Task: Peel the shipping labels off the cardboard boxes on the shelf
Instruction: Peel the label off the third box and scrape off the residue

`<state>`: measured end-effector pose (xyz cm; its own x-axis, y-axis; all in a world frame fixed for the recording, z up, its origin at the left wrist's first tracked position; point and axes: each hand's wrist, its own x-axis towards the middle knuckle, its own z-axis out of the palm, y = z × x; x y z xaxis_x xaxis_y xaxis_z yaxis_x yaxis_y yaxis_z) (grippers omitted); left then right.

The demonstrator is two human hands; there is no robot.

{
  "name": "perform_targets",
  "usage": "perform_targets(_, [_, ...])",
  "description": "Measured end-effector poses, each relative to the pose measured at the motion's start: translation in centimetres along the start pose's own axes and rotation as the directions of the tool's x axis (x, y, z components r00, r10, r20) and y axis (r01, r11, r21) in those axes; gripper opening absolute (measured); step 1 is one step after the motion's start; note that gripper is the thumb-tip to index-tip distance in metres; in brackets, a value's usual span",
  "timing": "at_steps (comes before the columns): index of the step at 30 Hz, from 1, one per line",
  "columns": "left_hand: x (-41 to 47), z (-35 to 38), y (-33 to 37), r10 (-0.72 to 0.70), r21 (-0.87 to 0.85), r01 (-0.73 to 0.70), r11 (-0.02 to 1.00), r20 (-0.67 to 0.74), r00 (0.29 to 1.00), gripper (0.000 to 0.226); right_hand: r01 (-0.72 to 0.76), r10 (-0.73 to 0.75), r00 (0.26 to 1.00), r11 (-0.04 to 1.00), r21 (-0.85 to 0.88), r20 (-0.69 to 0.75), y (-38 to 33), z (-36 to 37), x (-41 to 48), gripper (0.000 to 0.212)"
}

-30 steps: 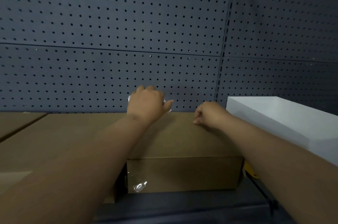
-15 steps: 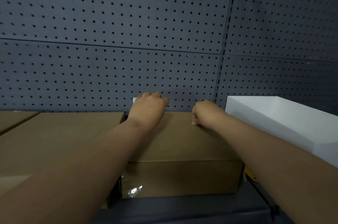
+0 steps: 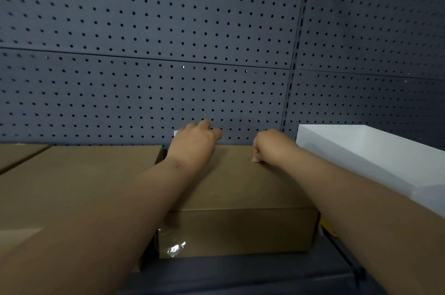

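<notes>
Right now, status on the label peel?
Left hand curled over cardboard box's far edge, white label peeking out, grip hidden. Right hand fisted on top. White box close at right.

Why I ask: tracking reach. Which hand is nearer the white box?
Right. The right hand rests on the cardboard box close beside the white box; the left hand is farther left on the same cardboard box.

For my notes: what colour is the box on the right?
The box is white; head view.
</notes>
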<state>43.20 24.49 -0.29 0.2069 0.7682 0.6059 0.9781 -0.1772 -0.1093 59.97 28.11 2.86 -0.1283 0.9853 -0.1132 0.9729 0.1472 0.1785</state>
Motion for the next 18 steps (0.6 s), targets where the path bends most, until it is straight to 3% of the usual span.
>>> perform_targets(2, [0.0, 0.0, 0.0, 0.002, -0.011, -0.002, 1.000, -0.009, 1.000, 0.038, 0.004, -0.003, 1.000, 0.999, 0.035, -0.026, -0.2, 0.0, 0.2, 0.030])
perform_targets(5, [0.3, 0.0, 0.0, -0.002, -0.022, 0.001, 1.000, -0.042, 0.999, 0.038, 0.048, -0.043, 0.982, 0.998, 0.026, -0.182, 0.1, 1.0, -0.3, 0.017])
perform_targets(7, [0.3, 0.0, 0.2, -0.003, -0.028, 0.001, 1.000, -0.057, 0.998, 0.036, 0.023, -0.022, 0.958, 1.000, -0.001, -0.285, -0.1, 2.0, -0.5, 0.024])
perform_targets(9, [0.2, -0.1, 0.5, 0.008, -0.031, -0.010, 0.999, -0.070, 0.998, 0.035, 0.000, 0.003, 0.959, 1.000, 0.010, -0.284, -0.1, 2.1, -0.5, 0.031])
perform_targets(12, [0.1, -0.2, 0.5, 0.016, -0.042, -0.020, 0.999, -0.090, 0.996, 0.034, 0.023, -0.018, 0.987, 0.999, 0.027, -0.161, 0.1, 0.7, -0.8, 0.018])
perform_targets(14, [0.1, -0.2, 0.4, 0.015, -0.041, -0.019, 0.999, -0.095, 0.995, 0.034, 0.034, -0.030, 0.994, 0.999, 0.031, -0.108, 0.2, 0.2, -0.8, 0.020])
perform_targets(18, [0.0, -0.1, 0.4, 0.005, -0.040, -0.009, 0.999, -0.086, 0.996, 0.035, 0.024, -0.022, 0.978, 1.000, 0.009, -0.207, -0.1, 1.3, -0.1, 0.014])
